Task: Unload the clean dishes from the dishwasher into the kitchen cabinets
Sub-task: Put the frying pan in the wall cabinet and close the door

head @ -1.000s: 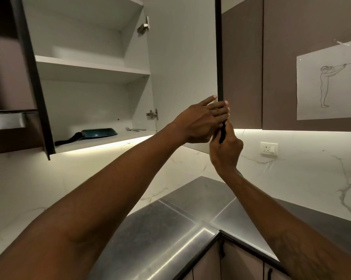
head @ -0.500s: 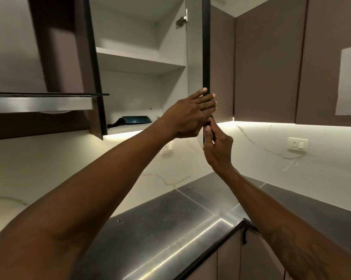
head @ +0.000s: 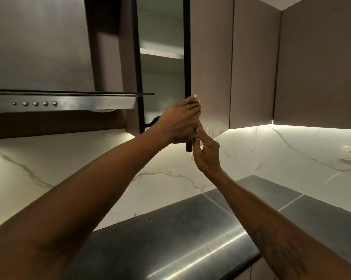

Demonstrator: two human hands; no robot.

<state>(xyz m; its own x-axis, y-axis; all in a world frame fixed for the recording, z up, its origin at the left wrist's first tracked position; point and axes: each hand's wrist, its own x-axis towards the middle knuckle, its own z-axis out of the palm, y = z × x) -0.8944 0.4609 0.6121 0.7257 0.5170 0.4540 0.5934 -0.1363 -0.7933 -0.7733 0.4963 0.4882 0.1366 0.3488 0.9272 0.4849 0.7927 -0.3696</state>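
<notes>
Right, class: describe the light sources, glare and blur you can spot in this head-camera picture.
Head view: an under-cabinet light strip brightens the marble backsplash; a glare streak crosses the steel countertop; the left hand on the cabinet door is slightly motion-blurred; the inside of the cabinet is dim.

Cabinet door at 12 o'clock, slightly ajar. Left hand lays straight fingers across its dark edge; right hand pinches the lower corner. Range hood at 9 o'clock.
</notes>
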